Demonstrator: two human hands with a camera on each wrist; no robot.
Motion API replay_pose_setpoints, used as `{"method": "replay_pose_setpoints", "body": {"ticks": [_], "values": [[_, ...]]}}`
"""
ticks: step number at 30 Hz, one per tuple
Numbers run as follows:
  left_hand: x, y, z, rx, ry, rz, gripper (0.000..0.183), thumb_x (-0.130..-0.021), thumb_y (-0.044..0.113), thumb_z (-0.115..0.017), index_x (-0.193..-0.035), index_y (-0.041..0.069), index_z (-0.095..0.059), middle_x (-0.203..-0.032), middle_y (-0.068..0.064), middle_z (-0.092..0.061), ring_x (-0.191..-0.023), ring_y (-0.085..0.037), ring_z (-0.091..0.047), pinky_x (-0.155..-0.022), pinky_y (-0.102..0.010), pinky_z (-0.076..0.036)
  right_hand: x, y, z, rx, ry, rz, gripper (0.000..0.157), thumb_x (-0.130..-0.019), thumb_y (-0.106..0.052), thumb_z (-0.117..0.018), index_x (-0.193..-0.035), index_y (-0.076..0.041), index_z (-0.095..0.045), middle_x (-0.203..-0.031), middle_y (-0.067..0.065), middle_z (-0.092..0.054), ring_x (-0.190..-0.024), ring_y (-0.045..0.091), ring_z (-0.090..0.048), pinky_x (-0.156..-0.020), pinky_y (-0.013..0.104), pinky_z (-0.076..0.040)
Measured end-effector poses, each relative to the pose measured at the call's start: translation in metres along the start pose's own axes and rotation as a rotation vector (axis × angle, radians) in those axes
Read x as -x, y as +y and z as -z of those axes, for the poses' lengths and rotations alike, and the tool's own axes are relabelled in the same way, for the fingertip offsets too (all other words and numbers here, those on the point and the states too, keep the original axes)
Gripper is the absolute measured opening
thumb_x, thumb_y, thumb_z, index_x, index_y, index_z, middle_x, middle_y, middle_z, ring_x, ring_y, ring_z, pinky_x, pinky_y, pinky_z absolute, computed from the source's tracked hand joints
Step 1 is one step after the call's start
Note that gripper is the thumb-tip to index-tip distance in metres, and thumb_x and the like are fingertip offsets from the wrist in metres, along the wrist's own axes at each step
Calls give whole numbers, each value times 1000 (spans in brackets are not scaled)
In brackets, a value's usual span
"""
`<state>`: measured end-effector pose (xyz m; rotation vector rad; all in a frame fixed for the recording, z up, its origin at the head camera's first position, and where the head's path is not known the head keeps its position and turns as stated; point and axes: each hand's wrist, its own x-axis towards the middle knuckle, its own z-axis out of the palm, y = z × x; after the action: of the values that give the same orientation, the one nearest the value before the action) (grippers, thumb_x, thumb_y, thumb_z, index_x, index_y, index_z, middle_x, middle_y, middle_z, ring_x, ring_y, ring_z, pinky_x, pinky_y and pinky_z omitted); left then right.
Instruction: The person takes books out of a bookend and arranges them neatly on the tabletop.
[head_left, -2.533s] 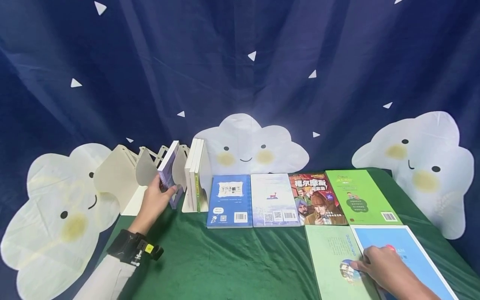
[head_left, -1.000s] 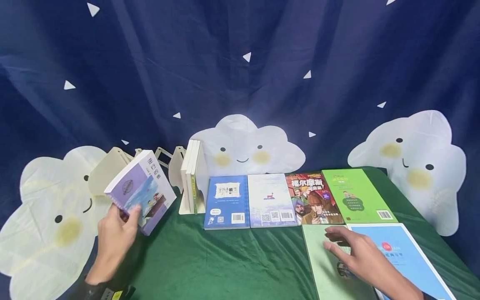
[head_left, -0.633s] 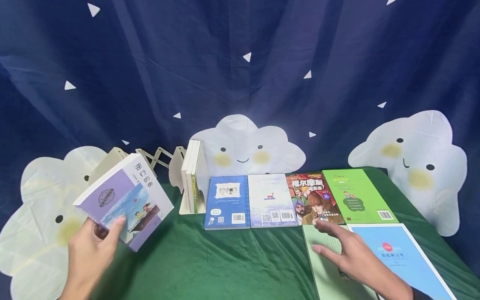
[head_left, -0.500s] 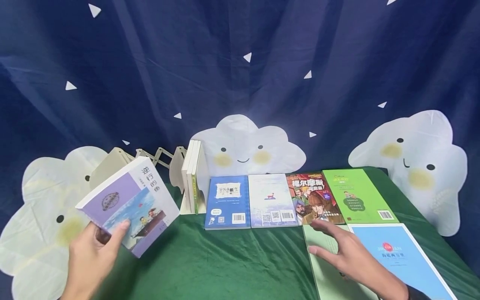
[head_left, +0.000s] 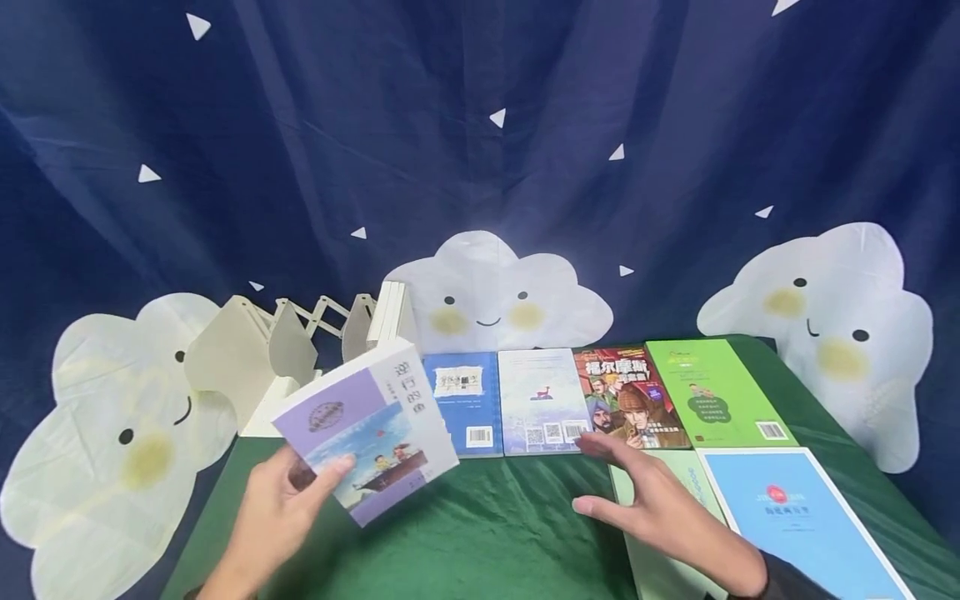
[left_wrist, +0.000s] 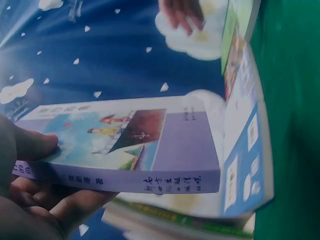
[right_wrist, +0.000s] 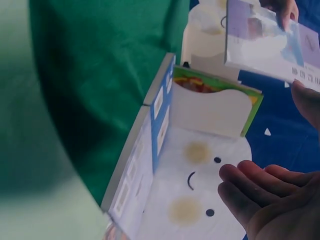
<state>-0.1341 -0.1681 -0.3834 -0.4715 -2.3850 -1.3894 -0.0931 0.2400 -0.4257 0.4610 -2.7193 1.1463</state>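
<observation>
Bookrack (head_left: 228,354) is holding upright books (head_left: 386,312) in its rightmost compartment, I'm seeing remotely. In front of the bookrack, the left hand (head_left: 277,500) is gripping the purple book (head_left: 371,437), tilted above the tabletop (head_left: 465,542); right of the bookrack, the right hand (head_left: 660,500) is hovering, loosely outstretched.

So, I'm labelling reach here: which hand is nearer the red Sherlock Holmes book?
The right hand: it hovers on the near side of the red Sherlock Holmes book. The left hand is farther off, leftward, holding the purple paperback.
</observation>
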Motion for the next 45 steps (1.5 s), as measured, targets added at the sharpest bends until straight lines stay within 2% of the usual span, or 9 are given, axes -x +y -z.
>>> {"method": "replay_pose_setpoints", "body": {"ticks": [9,14,18,22,28,36,40,43,45], "values": [[8,11,-37,210,-210,-58,35,-83,10,-71,-117,14,-62,-99,-11,-71,-73,-16,-68,-58,-31,-58,-10,-20,-13,-146,-44,125,67,-82,-41,-72,-139,-30,-39,-127,-9,-57,-111,16,-57,-89,39,-52],[14,15,-53,254,-324,-79,38,-86,12,-69,-123,14,-59,-106,-13,-69,-71,-15,-67,-55,-30,-57,-11,-31,-23,-218,-87,188,66,-84,-37,-71,-140,-27,-38,-131,-5,-55,-111,17,-57,-88,38,-52],[18,15,-62,272,-376,-100,38,-86,13,-69,-122,12,-59,-105,-13,-69,-67,-13,-65,-51,-29,-56,-10,-34,-29,-290,-108,241,56,-89,-24,-68,-138,-23,-41,-124,0,-60,-99,16,-63,-79,35,-56],[20,15,-71,350,-432,-110,38,-87,10,-68,-123,9,-58,-108,-15,-68,-78,-17,-67,-60,-31,-58,-11,-34,-35,-331,-83,332,44,-89,-10,-65,-130,-14,-49,-108,5,-67,-85,14,-66,-65,26,-57],[19,20,-76,395,-494,-77,37,-89,16,-66,-125,15,-57,-113,-12,-67,-86,-19,-67,-68,-33,-58,-10,-30,-36,-314,-33,381,30,-88,-5,-65,-117,-13,-59,-102,5,-68,-78,11,-65,-60,23,-56],[14,22,-82,454,-570,-79,38,-91,14,-64,-128,15,-55,-117,-13,-65,-90,-22,-66,-71,-35,-58,-7,-26,-32,-246,-15,384,33,-91,-7,-62,-121,-17,-55,-106,-1,-66,-76,6,-62,-58,19,-52],[10,24,-84,461,-614,-7,44,-89,17,-66,-130,14,-52,-119,-14,-63,-93,-22,-65,-74,-35,-57,-3,-24,-30,-224,7,405,36,-91,-1,-60,-123,-16,-52,-102,-4,-67,-74,4,-60,-57,13,-47],[7,26,-85,450,-639,56,53,-86,22,-69,-133,13,-48,-118,-14,-63,-93,-21,-65,-75,-34,-57,-1,-21,-29,-258,4,393,34,-91,1,-57,-122,-12,-52,-99,-1,-69,-77,6,-63,-60,15,-51],[5,25,-84,447,-637,76,58,-84,22,-72,-134,12,-45,-117,-13,-64,-91,-21,-65,-76,-35,-57,0,-19,-28,-299,-9,357,31,-92,2,-56,-120,-11,-53,-96,1,-70,-73,7,-65,-57,18,-53]]}}
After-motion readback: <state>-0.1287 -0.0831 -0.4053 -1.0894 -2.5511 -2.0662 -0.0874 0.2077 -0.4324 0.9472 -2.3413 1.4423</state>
